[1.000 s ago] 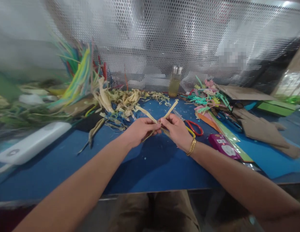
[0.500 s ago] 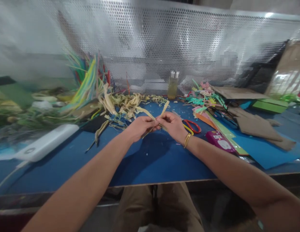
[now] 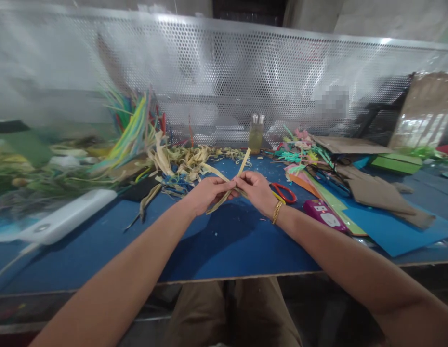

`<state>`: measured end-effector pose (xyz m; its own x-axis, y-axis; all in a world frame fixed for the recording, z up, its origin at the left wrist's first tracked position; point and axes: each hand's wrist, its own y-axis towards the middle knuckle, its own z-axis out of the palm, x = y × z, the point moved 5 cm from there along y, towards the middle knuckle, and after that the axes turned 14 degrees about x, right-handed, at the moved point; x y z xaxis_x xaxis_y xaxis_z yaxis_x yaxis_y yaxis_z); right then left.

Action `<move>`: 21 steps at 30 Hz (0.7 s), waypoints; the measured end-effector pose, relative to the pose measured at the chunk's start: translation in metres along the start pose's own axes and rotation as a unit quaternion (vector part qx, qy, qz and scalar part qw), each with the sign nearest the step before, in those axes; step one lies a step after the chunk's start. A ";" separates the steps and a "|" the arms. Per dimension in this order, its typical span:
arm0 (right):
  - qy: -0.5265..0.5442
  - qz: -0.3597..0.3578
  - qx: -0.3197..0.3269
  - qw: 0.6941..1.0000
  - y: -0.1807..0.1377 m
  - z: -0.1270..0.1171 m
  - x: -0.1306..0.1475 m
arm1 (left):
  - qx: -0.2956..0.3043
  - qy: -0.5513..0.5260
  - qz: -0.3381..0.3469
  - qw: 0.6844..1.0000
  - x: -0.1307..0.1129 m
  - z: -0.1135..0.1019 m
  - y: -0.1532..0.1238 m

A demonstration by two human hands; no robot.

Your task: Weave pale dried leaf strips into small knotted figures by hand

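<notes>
Pale, dry husk-like strips (image 3: 244, 161) cross between my fingertips above the blue tabletop. My left hand (image 3: 210, 193) is closed in a pinch on them, thumb on top. Right against it, my right hand (image 3: 256, 189) also pinches the strips, with a gold bracelet (image 3: 277, 212) on its wrist. One end sticks up to the right, another reaches up to the left, and one hangs below the left fingers. Where the strips meet is partly hidden by the fingers. Scissors with red and yellow handles (image 3: 284, 193) lie just beyond my right wrist.
A heap of dried husk (image 3: 188, 159) lies behind my hands, with a bottle (image 3: 256, 135) to its right. At left rests a white power strip-like device (image 3: 70, 217). On the right are a purple box (image 3: 324, 215), blue sheets (image 3: 393, 236) and cardboard pieces (image 3: 381, 195). A perforated metal panel (image 3: 224, 62) stands behind.
Both hands stay together on the strips with only slight finger shifts. The lower strip end shows more below the left fingers. The camera view has tilted up a little.
</notes>
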<state>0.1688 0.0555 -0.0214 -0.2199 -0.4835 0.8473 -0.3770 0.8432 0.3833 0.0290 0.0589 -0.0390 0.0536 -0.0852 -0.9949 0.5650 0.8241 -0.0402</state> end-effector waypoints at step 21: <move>0.019 0.011 -0.020 1.000 0.005 -0.004 -0.001 | 0.010 -0.031 0.021 0.999 -0.007 0.005 -0.003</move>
<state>0.1709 0.0609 -0.0184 -0.1936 -0.4569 0.8682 -0.3371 0.8620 0.3786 0.0308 0.0547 -0.0320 0.1289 -0.0854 -0.9880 0.5771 0.8166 0.0046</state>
